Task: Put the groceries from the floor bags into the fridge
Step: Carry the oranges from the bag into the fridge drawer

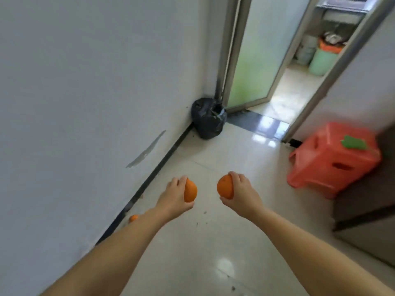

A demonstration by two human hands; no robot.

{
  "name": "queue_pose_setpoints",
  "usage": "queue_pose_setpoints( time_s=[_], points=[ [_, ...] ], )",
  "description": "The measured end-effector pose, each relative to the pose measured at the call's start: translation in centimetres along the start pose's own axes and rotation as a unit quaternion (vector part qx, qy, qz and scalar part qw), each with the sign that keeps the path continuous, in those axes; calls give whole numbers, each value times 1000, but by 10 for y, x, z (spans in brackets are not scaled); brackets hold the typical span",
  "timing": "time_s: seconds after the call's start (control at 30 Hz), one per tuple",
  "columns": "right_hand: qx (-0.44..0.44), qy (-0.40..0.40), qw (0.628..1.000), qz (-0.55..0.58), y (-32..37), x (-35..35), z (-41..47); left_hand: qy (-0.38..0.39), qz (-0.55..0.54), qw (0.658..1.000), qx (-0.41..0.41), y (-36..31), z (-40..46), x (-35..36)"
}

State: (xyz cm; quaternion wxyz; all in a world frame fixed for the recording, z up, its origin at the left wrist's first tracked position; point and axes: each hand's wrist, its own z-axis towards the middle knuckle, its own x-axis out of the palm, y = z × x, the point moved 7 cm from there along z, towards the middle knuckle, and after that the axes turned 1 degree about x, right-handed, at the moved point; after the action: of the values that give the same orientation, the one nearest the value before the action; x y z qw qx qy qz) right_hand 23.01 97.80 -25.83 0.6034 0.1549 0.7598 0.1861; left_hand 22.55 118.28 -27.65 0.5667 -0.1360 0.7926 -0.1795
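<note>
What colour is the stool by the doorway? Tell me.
Red-orange plastic, with a green patch on top; the stool shows in the head view, on the right.

Open tiled floor (pixel 213 242) lies ahead; black bag (pixel 208 118) blocks the corner; red stool (pixel 333 161) crowds the right; doorway (pixel 284 97) stands open.

I see two round oranges held up side by side, left orange (pixel 190 191) and right orange (pixel 225 187). A third, small orange (pixel 133 218) lies on the floor near left.

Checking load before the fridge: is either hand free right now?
No, the left hand grips one round orange fruit and the right hand grips another.
</note>
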Motion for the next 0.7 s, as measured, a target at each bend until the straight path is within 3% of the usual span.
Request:
queue_pose_setpoints(
  time_s=[0.23, 0.53, 0.7],
  points=[
    [133, -155, 979, 11, -189, -165, -152, 22, 31, 977, 209, -289, -18, 62],
    [255, -299, 919, 7, -427, -321, -442, 53, 44, 905, 420, -645, -159, 208],
    [283, -369, 885, -6, -509, -431, -533, 37, 9, 860, 509, -814, -228, 227]
  ],
)
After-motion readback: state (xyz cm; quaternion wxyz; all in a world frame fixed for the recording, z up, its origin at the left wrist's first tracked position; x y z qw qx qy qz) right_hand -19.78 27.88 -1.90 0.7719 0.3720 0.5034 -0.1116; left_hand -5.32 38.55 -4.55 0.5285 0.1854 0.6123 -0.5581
